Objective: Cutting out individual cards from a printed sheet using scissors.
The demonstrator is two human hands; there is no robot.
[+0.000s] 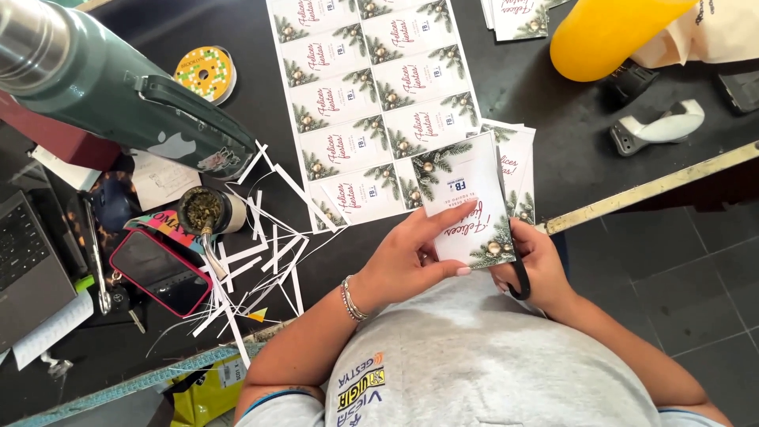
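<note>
I look down on a black worktable (553, 142) carrying an uncut printed sheet of holiday cards (371, 103), laid flat beside a pile of white paper trimmings (261, 261). My left hand (407, 257) pinches one white cut card with pine-and-bauble corners (470, 205), lifted over the table's edge for trimming. My right hand (538, 265) is clenched through black-handled scissors (518, 281) behind the card.

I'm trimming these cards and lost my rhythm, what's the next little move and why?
Probably close the scissors along the card's lower edge. The left hand steadies the card from above, the right hand holds the scissors beneath it, and cut strips lie on the table.
</note>
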